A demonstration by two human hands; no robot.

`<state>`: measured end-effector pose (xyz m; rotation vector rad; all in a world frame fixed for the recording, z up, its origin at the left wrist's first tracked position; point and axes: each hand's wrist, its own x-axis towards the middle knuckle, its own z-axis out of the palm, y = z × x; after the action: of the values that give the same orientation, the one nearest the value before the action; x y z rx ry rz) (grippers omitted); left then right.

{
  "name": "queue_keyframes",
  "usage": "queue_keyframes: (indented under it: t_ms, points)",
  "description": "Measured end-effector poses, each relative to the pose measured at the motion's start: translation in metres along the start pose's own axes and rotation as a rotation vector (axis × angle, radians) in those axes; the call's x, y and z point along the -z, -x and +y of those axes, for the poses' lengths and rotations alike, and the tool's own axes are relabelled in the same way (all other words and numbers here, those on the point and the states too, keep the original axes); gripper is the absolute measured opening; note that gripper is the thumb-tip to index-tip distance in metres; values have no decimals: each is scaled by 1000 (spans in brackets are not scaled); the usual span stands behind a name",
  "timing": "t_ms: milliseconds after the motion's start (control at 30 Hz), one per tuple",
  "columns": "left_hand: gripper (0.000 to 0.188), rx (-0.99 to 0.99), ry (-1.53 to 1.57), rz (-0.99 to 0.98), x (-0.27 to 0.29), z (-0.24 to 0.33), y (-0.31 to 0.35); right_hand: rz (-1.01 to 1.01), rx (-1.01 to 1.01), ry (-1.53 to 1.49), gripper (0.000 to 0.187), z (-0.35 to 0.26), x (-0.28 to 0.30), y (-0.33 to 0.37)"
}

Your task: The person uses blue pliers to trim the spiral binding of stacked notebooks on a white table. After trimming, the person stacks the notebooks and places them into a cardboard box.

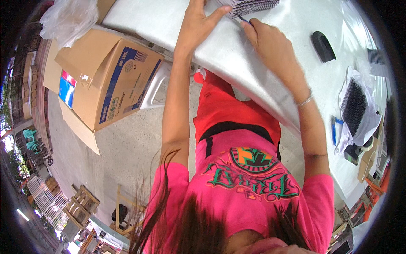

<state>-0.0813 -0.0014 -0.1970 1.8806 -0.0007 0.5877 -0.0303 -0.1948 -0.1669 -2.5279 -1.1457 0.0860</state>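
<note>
At the top edge, a sheet of black wire binding loops point(256, 7) lies on the white-covered table, partly cut off by the frame. My left hand point(198, 25) is beside it, its thumb stretched out and touching the near left corner of the loops. The other fingers run out of view. My right hand point(270, 44) is closed around a slim tool with a blue handle point(249, 22); most of the tool is hidden in the fist. Its dark, thin tip points at the loops, near my left thumb.
A black oblong object point(323, 46) lies on the table point(292, 15) to the right. Farther right, more black wire loops point(355, 103) rest on crumpled white wrapping, with a blue-and-white item point(336, 131) beside them. An opened cardboard box point(105, 80) stands left, near a white plastic stool point(156, 86).
</note>
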Motion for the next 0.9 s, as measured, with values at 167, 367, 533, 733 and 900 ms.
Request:
queue_keyframes:
  t_ms: [167, 367, 533, 733, 900]
  points:
    - [83, -33, 32, -1, -5, -3, -5, 54, 352, 59, 43, 50, -8, -13]
    - [83, -50, 65, 19, -3, -7, -3, 329, 34, 311, 34, -3, -17, 20]
    - [83, -52, 82, 21, -3, -8, -3, 395, 80, 392, 34, -1, -22, 17]
    - [82, -65, 82, 23, -4, -8, -2, 460, 190, 407, 32, 5, -27, 10]
    - [82, -19, -13, 0, -2, 1, -2, -363, -104, -48, 47, 0, 27, -33]
